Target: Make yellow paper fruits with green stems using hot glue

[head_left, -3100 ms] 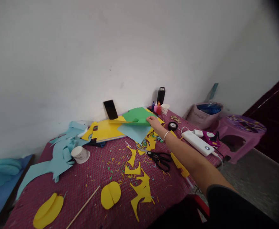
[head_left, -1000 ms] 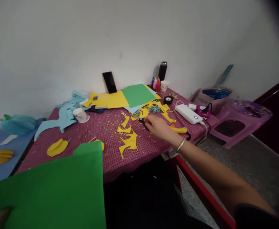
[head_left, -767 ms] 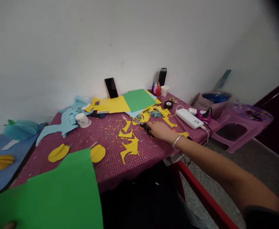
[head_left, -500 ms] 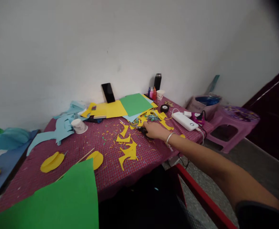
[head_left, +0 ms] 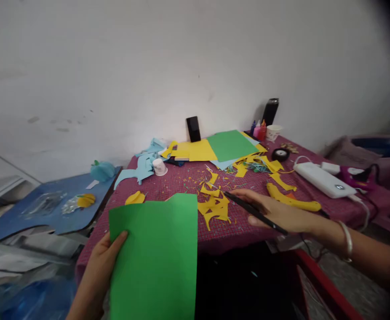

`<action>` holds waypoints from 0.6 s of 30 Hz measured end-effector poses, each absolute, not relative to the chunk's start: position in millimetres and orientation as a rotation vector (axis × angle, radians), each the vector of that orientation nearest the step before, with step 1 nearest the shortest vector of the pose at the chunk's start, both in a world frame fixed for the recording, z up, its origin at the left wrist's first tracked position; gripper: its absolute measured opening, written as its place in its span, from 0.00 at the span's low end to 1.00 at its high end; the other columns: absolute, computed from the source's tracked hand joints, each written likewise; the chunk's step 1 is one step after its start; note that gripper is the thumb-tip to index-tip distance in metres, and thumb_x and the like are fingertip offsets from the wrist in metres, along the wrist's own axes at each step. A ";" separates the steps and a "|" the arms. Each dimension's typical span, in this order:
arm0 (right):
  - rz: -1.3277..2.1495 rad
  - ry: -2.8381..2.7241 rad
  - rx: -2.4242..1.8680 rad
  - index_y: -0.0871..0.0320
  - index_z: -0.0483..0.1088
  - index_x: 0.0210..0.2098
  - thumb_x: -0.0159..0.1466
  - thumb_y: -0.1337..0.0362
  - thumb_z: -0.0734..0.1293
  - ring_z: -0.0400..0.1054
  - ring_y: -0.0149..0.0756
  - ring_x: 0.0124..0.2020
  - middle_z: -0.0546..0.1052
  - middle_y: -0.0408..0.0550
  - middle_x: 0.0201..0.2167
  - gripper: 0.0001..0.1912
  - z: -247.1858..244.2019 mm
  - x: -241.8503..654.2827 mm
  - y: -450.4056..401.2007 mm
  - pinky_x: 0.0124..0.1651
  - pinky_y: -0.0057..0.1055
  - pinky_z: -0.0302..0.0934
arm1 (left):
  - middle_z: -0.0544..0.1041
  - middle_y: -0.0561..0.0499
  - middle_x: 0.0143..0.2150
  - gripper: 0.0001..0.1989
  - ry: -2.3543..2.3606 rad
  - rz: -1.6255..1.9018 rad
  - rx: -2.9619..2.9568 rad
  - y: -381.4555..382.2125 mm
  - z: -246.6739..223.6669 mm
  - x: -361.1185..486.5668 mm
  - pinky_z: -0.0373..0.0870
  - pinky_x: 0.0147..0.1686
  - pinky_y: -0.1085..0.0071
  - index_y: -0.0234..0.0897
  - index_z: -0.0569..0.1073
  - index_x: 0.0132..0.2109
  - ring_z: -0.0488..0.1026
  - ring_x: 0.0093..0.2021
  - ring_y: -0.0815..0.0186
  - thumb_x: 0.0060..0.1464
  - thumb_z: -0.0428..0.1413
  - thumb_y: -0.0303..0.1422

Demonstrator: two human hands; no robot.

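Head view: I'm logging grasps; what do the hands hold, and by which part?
The left hand holds the green sheet by its left edge; the right hand, a slim black tool, perhaps scissors edge-on, near its middle.

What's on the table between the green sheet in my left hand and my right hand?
In the head view, cut yellow paper scraps lie on the checked tablecloth between the green sheet and your right hand.

Backed by a pale, marked wall [head_left: 148, 66]
Furnished with a plaid-covered table [head_left: 221, 235], a blue tabletop [head_left: 61, 222] at left and a red frame [head_left: 328, 284] above speckled floor [head_left: 351, 278].
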State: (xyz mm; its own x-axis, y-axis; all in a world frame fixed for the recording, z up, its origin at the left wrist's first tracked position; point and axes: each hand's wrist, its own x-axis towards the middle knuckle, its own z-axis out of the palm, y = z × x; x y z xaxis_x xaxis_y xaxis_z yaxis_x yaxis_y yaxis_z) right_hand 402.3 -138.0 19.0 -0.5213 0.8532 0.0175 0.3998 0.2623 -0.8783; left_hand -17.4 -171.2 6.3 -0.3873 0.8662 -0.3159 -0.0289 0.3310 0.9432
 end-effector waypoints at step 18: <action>1.707 -1.847 -0.894 0.57 0.58 0.64 0.63 0.52 0.67 0.58 0.46 0.64 0.63 0.57 0.64 0.33 3.1 409.6 -118.1 0.65 0.45 0.50 | 0.81 0.50 0.28 0.18 1.653 1.018 0.944 -90.3 5.4 -5.8 0.77 0.22 0.65 0.38 0.74 0.43 0.78 0.25 0.57 0.41 0.65 0.33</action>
